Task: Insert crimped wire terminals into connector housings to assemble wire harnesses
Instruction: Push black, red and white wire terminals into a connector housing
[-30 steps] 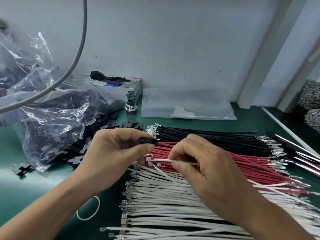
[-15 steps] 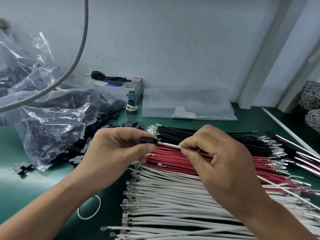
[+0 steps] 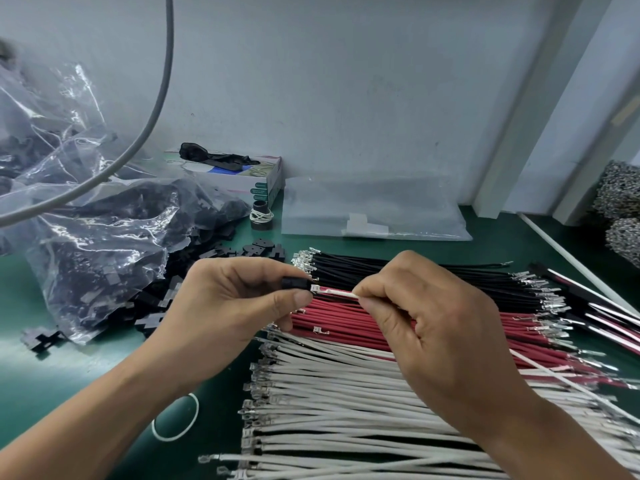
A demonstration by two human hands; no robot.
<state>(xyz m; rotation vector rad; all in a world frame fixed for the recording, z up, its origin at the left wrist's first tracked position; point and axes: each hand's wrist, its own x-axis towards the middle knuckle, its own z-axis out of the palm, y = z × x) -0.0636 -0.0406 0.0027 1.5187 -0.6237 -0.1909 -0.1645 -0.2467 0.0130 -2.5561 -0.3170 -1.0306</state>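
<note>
Pinching a small black connector housing (image 3: 294, 284) between thumb and fingers, the left hand (image 3: 235, 306) holds it up just above the red wires (image 3: 346, 317). The right hand (image 3: 433, 327) pinches a white wire (image 3: 337, 293), its metal terminal right at the housing's mouth. Black wires (image 3: 398, 275) lie farther back, white wires (image 3: 346, 410) nearer. Left of that sits a plastic bag (image 3: 104, 244) of housings on the green table (image 3: 52, 375), pale wall behind.

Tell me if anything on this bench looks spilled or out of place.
Black connector housings have spilled out of the torn plastic bag onto the green mat, and one lies apart at the left.
</note>
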